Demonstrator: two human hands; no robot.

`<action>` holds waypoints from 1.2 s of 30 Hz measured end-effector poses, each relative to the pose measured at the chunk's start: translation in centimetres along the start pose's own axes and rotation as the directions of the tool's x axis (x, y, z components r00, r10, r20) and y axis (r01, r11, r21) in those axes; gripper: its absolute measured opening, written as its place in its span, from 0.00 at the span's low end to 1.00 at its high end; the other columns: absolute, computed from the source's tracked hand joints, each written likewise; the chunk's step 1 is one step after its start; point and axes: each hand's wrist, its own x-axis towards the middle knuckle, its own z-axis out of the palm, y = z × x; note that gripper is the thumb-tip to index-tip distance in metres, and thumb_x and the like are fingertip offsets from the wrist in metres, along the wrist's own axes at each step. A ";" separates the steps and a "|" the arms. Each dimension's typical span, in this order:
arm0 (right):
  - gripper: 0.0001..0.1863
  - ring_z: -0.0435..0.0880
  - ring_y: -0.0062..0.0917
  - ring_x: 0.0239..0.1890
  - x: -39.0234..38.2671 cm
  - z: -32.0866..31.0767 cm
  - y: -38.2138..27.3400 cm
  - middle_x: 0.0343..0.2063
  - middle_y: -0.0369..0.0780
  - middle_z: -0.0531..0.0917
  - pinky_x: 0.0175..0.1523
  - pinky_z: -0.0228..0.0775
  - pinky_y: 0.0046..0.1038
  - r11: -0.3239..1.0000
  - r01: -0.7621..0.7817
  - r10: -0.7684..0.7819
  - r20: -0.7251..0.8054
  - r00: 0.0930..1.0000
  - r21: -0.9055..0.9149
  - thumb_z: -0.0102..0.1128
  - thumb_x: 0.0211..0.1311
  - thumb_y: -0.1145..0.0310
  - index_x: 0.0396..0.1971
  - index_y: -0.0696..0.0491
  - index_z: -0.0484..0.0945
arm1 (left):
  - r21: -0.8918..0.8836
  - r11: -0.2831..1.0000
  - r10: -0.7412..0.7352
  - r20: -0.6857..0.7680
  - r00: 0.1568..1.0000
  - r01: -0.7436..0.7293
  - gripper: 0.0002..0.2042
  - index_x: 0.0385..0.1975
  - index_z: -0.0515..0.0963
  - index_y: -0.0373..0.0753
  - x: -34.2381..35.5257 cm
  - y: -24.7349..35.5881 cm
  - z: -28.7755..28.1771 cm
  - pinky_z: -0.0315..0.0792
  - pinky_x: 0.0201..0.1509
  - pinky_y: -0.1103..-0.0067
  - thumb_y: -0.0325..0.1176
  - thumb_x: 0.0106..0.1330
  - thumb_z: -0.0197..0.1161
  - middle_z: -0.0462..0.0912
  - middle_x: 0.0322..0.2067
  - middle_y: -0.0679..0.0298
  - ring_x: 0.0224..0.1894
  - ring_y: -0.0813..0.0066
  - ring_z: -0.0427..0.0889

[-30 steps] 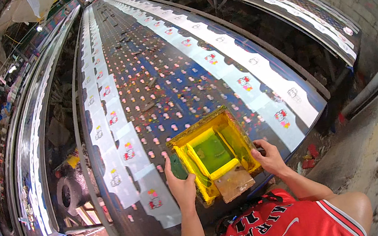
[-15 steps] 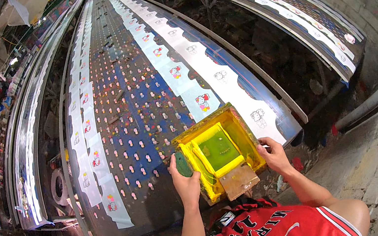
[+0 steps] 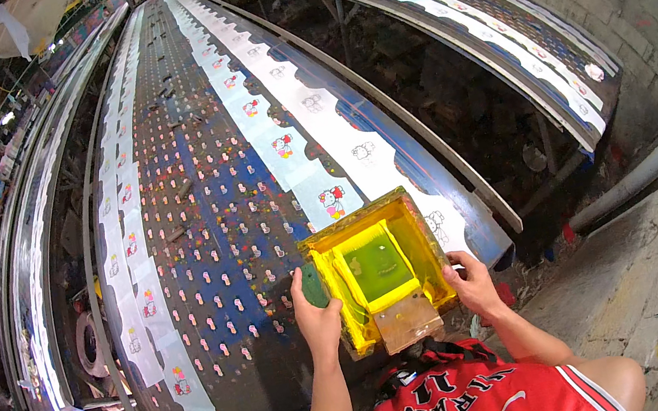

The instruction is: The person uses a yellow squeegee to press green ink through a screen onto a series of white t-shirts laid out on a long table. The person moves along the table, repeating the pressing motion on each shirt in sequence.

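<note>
Between both hands I hold a screen-printing frame (image 3: pixel 419 236), its inner walls coated in yellow ink around a green mesh window (image 3: pixel 376 267). A brown flat squeegee blade (image 3: pixel 407 319) leans inside the frame's near side. My left hand (image 3: pixel 319 318) is closed on the left wall, with a dark green block (image 3: pixel 314 287) under its fingers. On the opposite wall, my right hand (image 3: pixel 474 281) grips the edge. The frame is over the near right end of the long printing table (image 3: pixel 237 386), partly covering a white strip (image 3: pixel 378 161) with outlined cartoon figures.
A light blue strip (image 3: pixel 302 177) with coloured cartoon prints lies beside the white one. Small pink printed shapes fill the table's dark middle, and more strips (image 3: pixel 168 337) run along its left. Other long tables (image 3: pixel 557 111) stand either side. A grey pipe (image 3: pixel 645 168) runs by the right wall.
The table has shifted left and slightly down in view, while the frame stays nearly in place between my hands. Both hands keep their grip.
</note>
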 end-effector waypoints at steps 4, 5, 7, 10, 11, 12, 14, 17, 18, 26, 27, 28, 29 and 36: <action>0.26 0.84 0.22 0.39 1.9 -2.7 0.8 0.38 0.42 0.87 0.46 0.77 0.29 0.996 0.030 -0.032 -0.022 0.999 -0.084 0.65 0.71 0.54 0.53 0.63 0.78 | -0.029 0.999 0.016 0.004 1.000 -0.015 0.42 0.72 0.63 0.36 0.2 0.4 3.1 0.56 0.77 0.68 0.15 0.49 0.64 0.67 0.71 0.51 0.74 0.57 0.64; 0.26 0.84 0.23 0.40 2.5 -3.6 1.2 0.39 0.43 0.87 0.47 0.77 0.29 0.996 0.026 -0.028 -0.027 0.999 -0.091 0.65 0.71 0.53 0.53 0.63 0.78 | -0.023 1.000 0.013 0.006 1.000 -0.013 0.42 0.72 0.63 0.36 0.2 0.8 4.1 0.56 0.77 0.68 0.15 0.49 0.64 0.67 0.70 0.51 0.74 0.56 0.64; 0.27 0.85 0.24 0.40 3.8 -5.8 2.1 0.39 0.44 0.87 0.48 0.77 0.30 0.994 0.018 -0.022 -0.033 0.999 -0.107 0.65 0.70 0.52 0.53 0.62 0.78 | -0.014 1.000 0.006 0.004 1.000 -0.006 0.42 0.72 0.63 0.36 0.1 1.5 6.5 0.57 0.77 0.67 0.15 0.50 0.64 0.67 0.70 0.51 0.74 0.56 0.64; 0.27 0.86 0.26 0.41 5.8 -9.7 2.8 0.40 0.44 0.88 0.49 0.77 0.31 0.998 0.022 -0.022 0.004 1.000 -0.063 0.64 0.70 0.51 0.53 0.62 0.79 | 0.017 1.000 0.023 -0.020 1.000 -0.023 0.42 0.72 0.63 0.35 -0.1 2.2 10.8 0.57 0.77 0.68 0.15 0.49 0.63 0.67 0.70 0.51 0.73 0.57 0.65; 0.28 0.86 0.26 0.41 6.7 -11.3 3.5 0.40 0.45 0.88 0.49 0.77 0.31 0.997 0.031 -0.031 0.004 1.000 -0.063 0.64 0.70 0.50 0.53 0.62 0.79 | 0.008 1.000 0.023 -0.030 0.999 -0.023 0.43 0.72 0.63 0.35 -0.5 2.6 12.5 0.57 0.77 0.69 0.14 0.49 0.63 0.67 0.70 0.52 0.73 0.58 0.65; 0.28 0.86 0.27 0.42 7.5 -13.0 4.4 0.40 0.45 0.88 0.49 0.77 0.32 0.997 0.041 -0.040 0.007 0.999 -0.062 0.65 0.69 0.50 0.53 0.62 0.79 | 0.000 1.000 0.023 -0.041 0.999 -0.023 0.43 0.72 0.63 0.36 -0.9 3.0 14.3 0.58 0.76 0.69 0.14 0.49 0.63 0.67 0.70 0.52 0.73 0.58 0.65; 0.28 0.86 0.28 0.43 9.3 -16.5 5.7 0.41 0.46 0.88 0.50 0.77 0.32 0.995 0.060 -0.058 0.031 0.998 -0.075 0.65 0.69 0.49 0.53 0.61 0.79 | -0.076 0.997 -0.016 -0.063 0.998 0.011 0.43 0.72 0.63 0.35 -2.0 3.9 17.8 0.59 0.76 0.69 0.14 0.49 0.63 0.67 0.70 0.52 0.72 0.59 0.66; 0.29 0.86 0.31 0.45 11.8 -22.0 7.2 0.43 0.47 0.88 0.53 0.77 0.33 0.991 0.082 -0.071 0.103 0.992 -0.104 0.66 0.68 0.49 0.53 0.61 0.80 | -0.165 0.985 -0.067 -0.108 0.992 0.048 0.43 0.72 0.62 0.34 -4.3 5.1 23.2 0.59 0.76 0.70 0.14 0.49 0.64 0.68 0.70 0.51 0.72 0.59 0.66; 0.29 0.87 0.30 0.46 12.6 -23.7 6.9 0.42 0.47 0.88 0.53 0.77 0.33 0.987 0.108 -0.094 0.123 0.988 -0.116 0.65 0.68 0.49 0.53 0.60 0.80 | -0.112 0.993 -0.044 -0.137 0.990 0.028 0.42 0.72 0.62 0.34 -5.0 5.0 24.9 0.58 0.76 0.70 0.15 0.50 0.64 0.68 0.70 0.50 0.73 0.58 0.66; 0.29 0.87 0.29 0.45 17.9 -30.2 7.9 0.43 0.48 0.88 0.52 0.78 0.33 0.983 0.146 -0.101 0.334 0.937 -0.115 0.64 0.69 0.49 0.53 0.63 0.79 | -0.055 0.997 -0.074 -0.313 0.947 0.060 0.42 0.72 0.62 0.32 -8.9 5.8 31.5 0.56 0.78 0.69 0.17 0.50 0.65 0.68 0.70 0.48 0.73 0.57 0.66; 0.29 0.87 0.29 0.45 18.5 -30.0 8.2 0.43 0.48 0.88 0.52 0.78 0.32 0.979 0.175 -0.130 0.346 0.929 -0.102 0.64 0.69 0.49 0.53 0.63 0.79 | -0.068 0.995 -0.088 -0.334 0.939 0.069 0.42 0.72 0.62 0.33 -9.0 6.0 31.5 0.57 0.78 0.69 0.17 0.50 0.65 0.69 0.69 0.48 0.73 0.57 0.66; 0.29 0.87 0.28 0.45 19.1 -29.9 8.3 0.44 0.48 0.88 0.53 0.78 0.32 0.979 0.182 -0.138 0.363 0.921 -0.089 0.64 0.69 0.49 0.53 0.63 0.79 | -0.081 0.994 -0.101 -0.351 0.931 0.077 0.42 0.72 0.62 0.33 -9.0 6.1 31.4 0.57 0.77 0.69 0.17 0.50 0.65 0.69 0.69 0.48 0.73 0.57 0.67; 0.29 0.87 0.28 0.45 19.3 -29.4 8.0 0.44 0.48 0.88 0.53 0.78 0.32 0.980 0.184 -0.141 0.382 0.913 -0.080 0.64 0.69 0.50 0.53 0.63 0.79 | -0.096 0.991 -0.120 -0.365 0.923 0.091 0.43 0.72 0.62 0.34 -9.2 6.4 31.3 0.57 0.77 0.70 0.17 0.50 0.65 0.69 0.69 0.48 0.73 0.57 0.67; 0.28 0.87 0.27 0.45 20.6 -25.7 5.4 0.43 0.49 0.88 0.54 0.78 0.32 0.981 0.190 -0.153 0.447 0.881 -0.038 0.65 0.69 0.52 0.54 0.63 0.78 | -0.187 0.978 -0.173 -0.450 0.876 0.098 0.42 0.73 0.61 0.36 -8.4 6.4 29.1 0.58 0.76 0.70 0.16 0.52 0.65 0.68 0.70 0.48 0.73 0.59 0.66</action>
